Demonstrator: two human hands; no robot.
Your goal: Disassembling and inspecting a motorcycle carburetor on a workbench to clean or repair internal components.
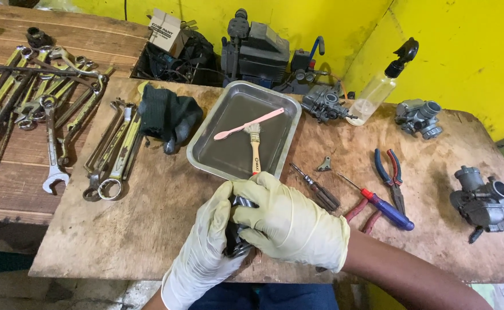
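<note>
A worn, stained plywood tabletop (pixel 148 229) was seen from above, laid over older wooden planks (pixel 11 189) and set against a bright yellow wall (pixel 464 46). At the near edge, a dark metal part (pixel 237 232) was held between two pale-gloved hands. The left hand (pixel 206 252) was cupped beneath it, and the fingers (pixel 257 198) of the right hand (pixel 289 221) were wrapped closed over its top; most of the part was hidden.

Just beyond the hands, a steel tray (pixel 206 155) was set on the tabletop, with a pink toothbrush (pixel 249 123) and a paintbrush (pixel 254 143) laid in it. A dark cloth (pixel 168 115) lay to the tray's left, and spanners (pixel 111 152) were spread further left, more of them on the planks. To the right, two screwdrivers (pixel 318 189), blue-handled pliers (pixel 390 175) and a carburettor (pixel 484 201) were scattered. A clear spray bottle (pixel 378 92) and further carburettors (pixel 417 117) were placed near the wall, beside a cluttered box (pixel 171 57).
</note>
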